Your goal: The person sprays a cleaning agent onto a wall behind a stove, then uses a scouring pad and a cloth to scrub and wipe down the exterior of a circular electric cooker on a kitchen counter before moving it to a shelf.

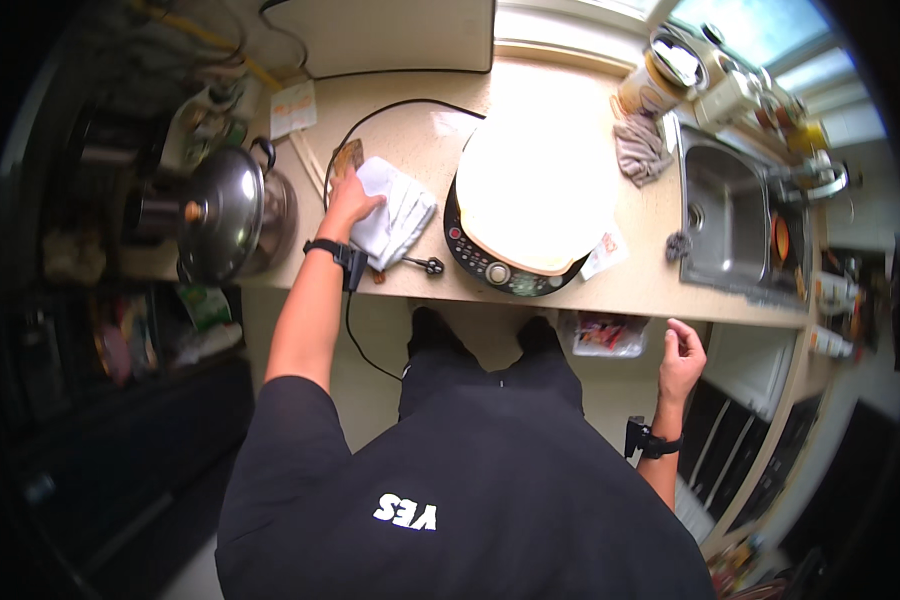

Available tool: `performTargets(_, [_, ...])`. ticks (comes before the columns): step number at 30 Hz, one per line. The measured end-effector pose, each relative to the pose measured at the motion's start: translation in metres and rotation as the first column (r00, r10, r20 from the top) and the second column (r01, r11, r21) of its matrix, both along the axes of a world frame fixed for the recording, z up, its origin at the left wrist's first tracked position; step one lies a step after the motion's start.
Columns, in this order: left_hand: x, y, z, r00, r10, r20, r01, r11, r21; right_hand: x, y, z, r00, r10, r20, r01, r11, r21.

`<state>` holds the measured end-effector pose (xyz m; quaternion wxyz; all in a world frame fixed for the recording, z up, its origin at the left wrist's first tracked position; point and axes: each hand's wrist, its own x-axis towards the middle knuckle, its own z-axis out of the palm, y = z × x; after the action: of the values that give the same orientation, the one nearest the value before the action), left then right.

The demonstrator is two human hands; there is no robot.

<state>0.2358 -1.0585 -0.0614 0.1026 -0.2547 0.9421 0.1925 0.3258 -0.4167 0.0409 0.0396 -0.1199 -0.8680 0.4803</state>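
My left hand (pixel 356 196) rests on a folded white cloth (pixel 391 196), thumb spread over it. Its fingers reach toward a small brown object (pixel 349 154) at the cloth's far left; whether they grip either one cannot be made out. A black power plug (pixel 433 265) pokes out from beneath the cloth. To the right sits a round electric cooking appliance (pixel 495 271) with a button panel and dial, its pale top (pixel 536 172) washed out by glare. Beside the counter's front edge, my right hand (pixel 681 360) hangs with fingers loosely bent and holds nothing.
A lidded steel pot (pixel 229 214) stands at the left. A crumpled grey-brown cloth (pixel 640 150) lies near the steel sink (pixel 727 217). A dark scrubber (pixel 677 245) is at the sink's edge. The appliance's black cord (pixel 390 105) arcs across the counter (pixel 637 247).
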Motion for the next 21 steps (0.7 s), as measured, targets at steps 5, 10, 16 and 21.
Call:
performTargets(5, [-0.014,-0.012,0.007,0.981,-0.195,-0.008,0.193,0.975,-0.113,0.071,-0.066,-0.005,0.959,-0.273,-0.07,0.269,0.961,-0.068])
performTargets(10, [0.017,-0.01,0.012,0.955,-0.228,-0.187,0.237,0.971,0.029,0.067,-0.195,0.034,0.982,-0.144,-0.124,0.129,0.984,-0.125])
performTargets(16, [0.088,0.031,0.174,0.844,-0.35,-0.406,0.488,0.815,0.313,0.034,-0.281,0.062,0.816,0.57,0.091,-0.451,0.728,-0.517])
performTargets(21, [0.1,0.055,0.25,0.739,-0.508,-0.442,0.652,0.374,0.66,-0.002,-0.314,0.021,0.687,0.636,-0.35,-0.721,0.537,-0.439])
